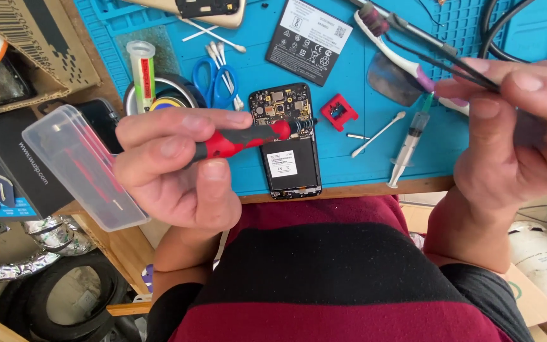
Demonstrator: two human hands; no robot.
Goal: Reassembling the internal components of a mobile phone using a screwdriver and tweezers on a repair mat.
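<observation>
My left hand [172,168] grips a red and black screwdriver [242,139], whose tip end points right over the top half of an opened phone [289,139] lying on the blue work mat [349,88]. The phone's back is off, showing its circuit board and a black inner plate. My right hand [514,133] is raised at the right and pinches black tweezers [451,60] between thumb and fingers, their tips pointing up-left above the mat.
On the mat lie a black phone battery [308,39], a small red square tool [339,111], cotton swabs [378,134], a syringe [411,142], blue scissors [216,82] and a toothbrush [394,47]. A clear plastic case [80,164] sits left, by cardboard boxes.
</observation>
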